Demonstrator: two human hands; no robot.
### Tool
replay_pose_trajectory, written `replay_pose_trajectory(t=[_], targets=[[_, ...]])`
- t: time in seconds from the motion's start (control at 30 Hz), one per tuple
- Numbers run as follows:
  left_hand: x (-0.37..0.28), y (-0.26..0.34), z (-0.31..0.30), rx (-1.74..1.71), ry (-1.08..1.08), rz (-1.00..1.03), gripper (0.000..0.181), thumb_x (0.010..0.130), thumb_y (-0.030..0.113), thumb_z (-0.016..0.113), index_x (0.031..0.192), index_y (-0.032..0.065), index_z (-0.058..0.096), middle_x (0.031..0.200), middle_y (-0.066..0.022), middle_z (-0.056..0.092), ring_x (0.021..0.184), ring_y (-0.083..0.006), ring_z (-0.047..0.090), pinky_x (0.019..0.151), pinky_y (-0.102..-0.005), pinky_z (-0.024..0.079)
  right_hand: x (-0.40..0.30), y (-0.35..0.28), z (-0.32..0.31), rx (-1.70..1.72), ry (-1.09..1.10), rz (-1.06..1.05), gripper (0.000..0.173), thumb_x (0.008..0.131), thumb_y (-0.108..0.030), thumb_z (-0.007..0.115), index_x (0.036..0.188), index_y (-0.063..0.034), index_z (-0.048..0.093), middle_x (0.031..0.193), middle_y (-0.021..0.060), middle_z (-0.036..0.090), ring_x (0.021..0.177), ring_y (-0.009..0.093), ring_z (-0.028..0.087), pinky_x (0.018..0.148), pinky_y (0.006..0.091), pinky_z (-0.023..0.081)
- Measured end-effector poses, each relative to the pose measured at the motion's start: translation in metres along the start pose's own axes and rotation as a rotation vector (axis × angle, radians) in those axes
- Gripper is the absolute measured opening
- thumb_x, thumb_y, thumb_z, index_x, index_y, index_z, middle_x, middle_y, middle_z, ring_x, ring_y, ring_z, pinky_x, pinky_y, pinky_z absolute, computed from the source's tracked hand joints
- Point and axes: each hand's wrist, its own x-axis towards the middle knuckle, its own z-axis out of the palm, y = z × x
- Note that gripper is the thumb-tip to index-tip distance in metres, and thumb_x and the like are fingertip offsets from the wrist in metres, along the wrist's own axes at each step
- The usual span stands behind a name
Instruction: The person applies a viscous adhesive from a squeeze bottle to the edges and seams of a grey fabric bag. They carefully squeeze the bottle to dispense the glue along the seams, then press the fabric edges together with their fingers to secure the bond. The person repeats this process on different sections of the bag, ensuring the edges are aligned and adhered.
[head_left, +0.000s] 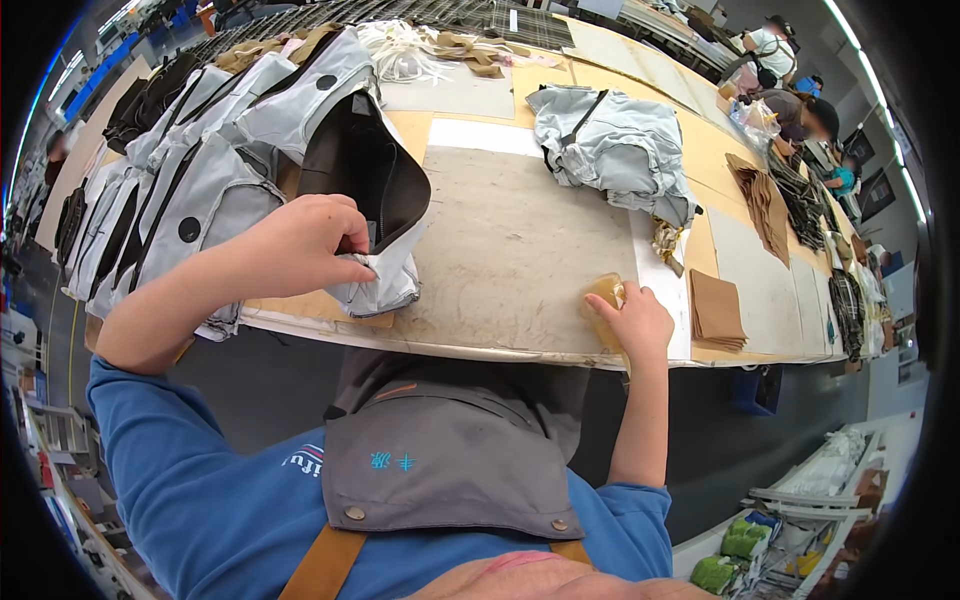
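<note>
My left hand (330, 240) pinches the edge of a light grey fabric bag piece (386, 281) at the left of the worktable (517, 247). The piece gapes wide and shows a dark brown lining (360, 169) with a zip along its inside. My right hand (645, 319) grips an amber, translucent object (606, 289) near the table's front edge; I cannot tell whether it is a tape roll or a bottle. A crumpled light grey sewn bag piece (619, 142) with a black strip lies beyond, towards the right.
Several grey bag pieces (180, 195) stand in a row at the left. White strips (397, 49) heap at the back. Folded brown sheets (716, 311) lie right of my right hand, with more brown pieces (757, 202) behind. Co-workers (799, 116) work along the right side.
</note>
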Motion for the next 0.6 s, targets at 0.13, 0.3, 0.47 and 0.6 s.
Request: replay_pose_trajectory(t=[0.13,0.3,0.47,0.6], targets=[[-0.01,-0.003,0.008,0.236,0.071,0.052,0.025,0.075,0.024,0.068,0.08,0.0015,0.059,0.082,-0.0101,0.056,0.078,-0.0289,0.056,0.067,-0.0372,0.044,-0.006,-0.011,-0.015,-0.036,0.023,0.016,0.066,0.065,-0.061,0.067,0.102,-0.0065,0.06,0.098,0.0115,0.059,0.083,0.028,0.061,0.064,0.038,0.05],[-0.004,0.01,0.006,0.244,0.17,0.093,0.023,0.078,0.024,0.066,0.083,0.0033,0.058,0.081,-0.01,0.056,0.079,-0.029,0.056,0.067,-0.0383,0.044,-0.026,-0.055,-0.021,0.409,0.293,-0.345,0.079,0.059,-0.047,0.079,0.119,-0.0047,0.051,0.113,0.0153,0.054,0.101,0.032,0.054,0.082,0.0395,0.046],[0.035,0.035,0.018,0.045,0.313,0.176,0.022,0.078,0.024,0.065,0.081,0.0025,0.058,0.077,-0.0108,0.056,0.074,-0.0288,0.057,0.066,-0.0374,0.044,-0.059,-0.137,-0.041,0.861,0.13,-0.633,0.107,0.058,-0.044,0.081,0.137,0.0036,0.026,0.131,0.0218,0.042,0.115,0.038,0.043,0.097,0.0419,0.037],[0.048,0.05,0.038,-0.075,0.329,0.22,0.026,0.08,0.028,0.063,0.081,0.0027,0.06,0.081,-0.0111,0.06,0.076,-0.0293,0.06,0.067,-0.037,0.046,-0.056,-0.148,-0.027,0.708,0.321,-0.494,0.099,0.062,-0.031,0.078,0.138,0.004,0.025,0.136,0.0201,0.038,0.119,0.035,0.04,0.095,0.0429,0.034]])
